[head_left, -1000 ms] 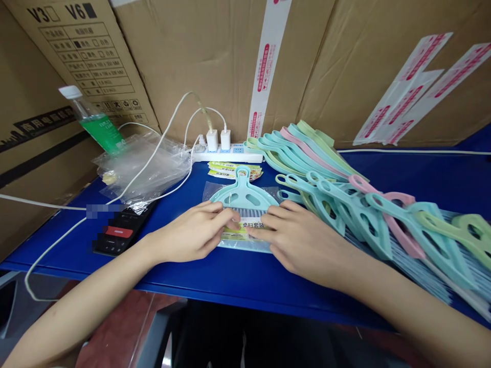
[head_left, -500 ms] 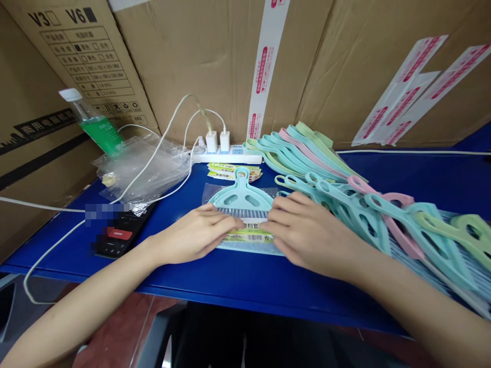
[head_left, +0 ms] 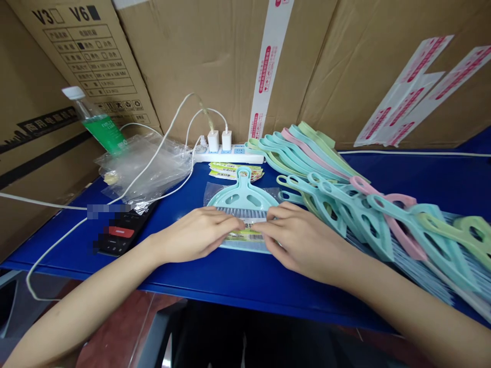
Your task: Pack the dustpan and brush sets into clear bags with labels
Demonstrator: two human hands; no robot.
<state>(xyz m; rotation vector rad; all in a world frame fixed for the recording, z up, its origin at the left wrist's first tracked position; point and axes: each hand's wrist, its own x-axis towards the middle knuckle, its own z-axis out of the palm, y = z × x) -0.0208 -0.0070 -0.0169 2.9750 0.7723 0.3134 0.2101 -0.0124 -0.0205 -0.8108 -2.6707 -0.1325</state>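
Observation:
A light-blue dustpan (head_left: pixel 242 191) lies in front of me with its handle pointing away. Across its pan rests a brush whose grey bristles (head_left: pixel 245 211) show, and clear plastic film sticks out around the set. Over the lower part lies a yellow-green printed card (head_left: pixel 245 236), partly covered by my fingers. My left hand (head_left: pixel 203 232) is closed at the set's left edge, thumb on the card. From the right, my right hand (head_left: pixel 299 240) holds the opposite edge with bent fingers, its thumb side near the left thumb. Some fingertips are hidden.
Stacked dustpans (head_left: pixel 307 151) and a pile of pastel brushes (head_left: pixel 368 217) lie to the right. Several loose cards (head_left: pixel 220 171) sit before a white power strip (head_left: pixel 230 156). Leftward are clear bags (head_left: pixel 149 166), a bottle (head_left: pixel 102 130), a phone (head_left: pixel 123 235) and cables. Cardboard boxes (head_left: pixel 210 61) stand behind.
My right hand has slid slightly left across the card, covering more of its printing. My left hand has barely moved and stays at the left edge. The view has shifted slightly.

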